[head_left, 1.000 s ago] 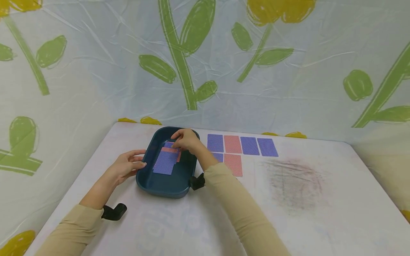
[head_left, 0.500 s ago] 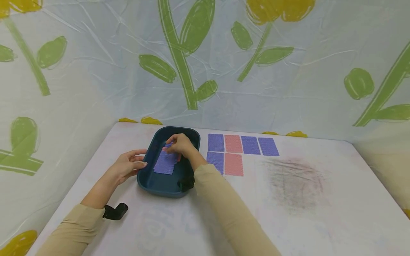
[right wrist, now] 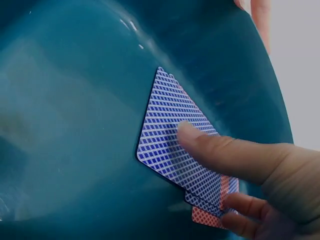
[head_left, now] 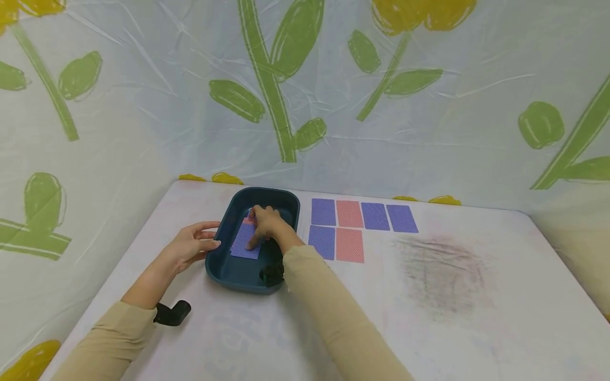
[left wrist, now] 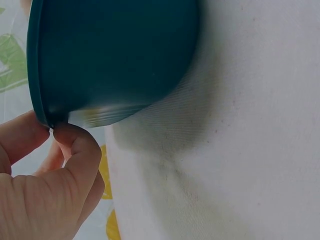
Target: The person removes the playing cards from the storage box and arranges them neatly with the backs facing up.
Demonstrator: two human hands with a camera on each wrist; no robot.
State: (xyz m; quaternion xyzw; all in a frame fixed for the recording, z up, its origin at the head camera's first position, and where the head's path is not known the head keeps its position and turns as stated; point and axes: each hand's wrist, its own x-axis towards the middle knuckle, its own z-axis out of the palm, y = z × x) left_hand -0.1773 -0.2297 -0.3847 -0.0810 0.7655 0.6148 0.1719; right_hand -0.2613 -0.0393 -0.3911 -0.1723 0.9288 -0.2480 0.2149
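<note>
The right hand (head_left: 269, 225) has spread, thumb now nearer the person than the fingers, along the long axis of the blue-patterned rectangular card stack (head_left: 242, 242) below.

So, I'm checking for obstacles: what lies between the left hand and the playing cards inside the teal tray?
The teal tray's side wall stands between the left hand and the overlapping playing cards; the head view shows it.
</note>
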